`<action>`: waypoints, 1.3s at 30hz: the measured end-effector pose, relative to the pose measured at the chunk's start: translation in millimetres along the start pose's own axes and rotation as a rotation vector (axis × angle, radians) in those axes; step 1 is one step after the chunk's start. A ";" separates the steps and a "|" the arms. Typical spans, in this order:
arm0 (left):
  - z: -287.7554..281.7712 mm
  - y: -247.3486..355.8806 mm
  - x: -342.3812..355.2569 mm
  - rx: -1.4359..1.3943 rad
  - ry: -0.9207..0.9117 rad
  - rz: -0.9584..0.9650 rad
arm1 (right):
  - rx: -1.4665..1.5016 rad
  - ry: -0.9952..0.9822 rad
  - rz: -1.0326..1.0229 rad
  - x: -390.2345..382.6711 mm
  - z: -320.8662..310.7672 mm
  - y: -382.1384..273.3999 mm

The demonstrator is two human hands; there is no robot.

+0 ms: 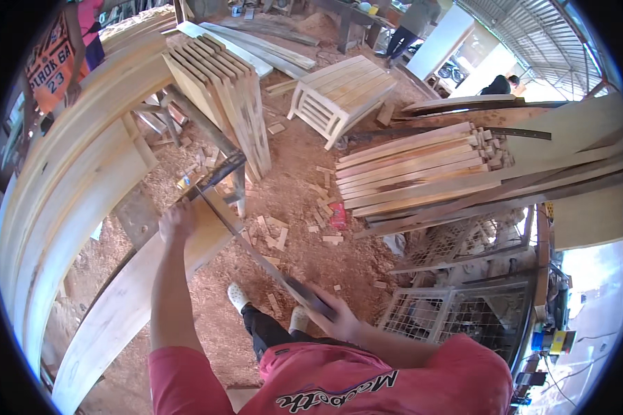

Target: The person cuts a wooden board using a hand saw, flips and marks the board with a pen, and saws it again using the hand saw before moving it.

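Observation:
My right hand (336, 318) is closed around the dark handle of a handsaw (263, 261). Its long, thin blade slants up and leftward across a pale wooden board (128, 315), close to the board's far end. That board runs from the lower left to a dark wooden support (223, 168). My left hand (178, 220) grips the board near its far end, beside the blade, with the fingers partly hidden. A short section of board (220, 206) shows on the other side of the blade.
Long planks (48, 228) are stacked at the left, and slatted wooden panels (221, 97) stand beyond the support. A small slatted table (346, 90) and a pile of wood strips (415, 166) lie farther right. Offcuts (277, 235) litter the sawdust floor. Another person (55, 69) stands far left.

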State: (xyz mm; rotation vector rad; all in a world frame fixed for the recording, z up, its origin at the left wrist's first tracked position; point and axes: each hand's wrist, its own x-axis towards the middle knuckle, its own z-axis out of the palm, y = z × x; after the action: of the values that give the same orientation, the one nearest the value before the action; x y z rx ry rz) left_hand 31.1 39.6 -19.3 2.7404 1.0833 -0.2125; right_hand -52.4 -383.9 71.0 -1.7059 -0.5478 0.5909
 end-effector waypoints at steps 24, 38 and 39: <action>6.8 -3.2 1.3 -0.193 0.016 0.008 | 0.024 0.005 -0.184 201.0 78.8 12.9; -5.5 5.1 1.8 -0.069 -0.042 -0.036 | 0.215 0.111 0.049 114.7 29.1 42.0; -3.9 3.2 3.8 -0.050 -0.029 -0.038 | 0.219 0.073 0.064 117.4 30.6 40.6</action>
State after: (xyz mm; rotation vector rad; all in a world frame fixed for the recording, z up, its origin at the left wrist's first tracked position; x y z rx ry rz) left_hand 36.3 40.7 -15.9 2.6655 1.1189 -0.2267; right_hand 19.0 -294.0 14.5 -1.5350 -0.3637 0.6095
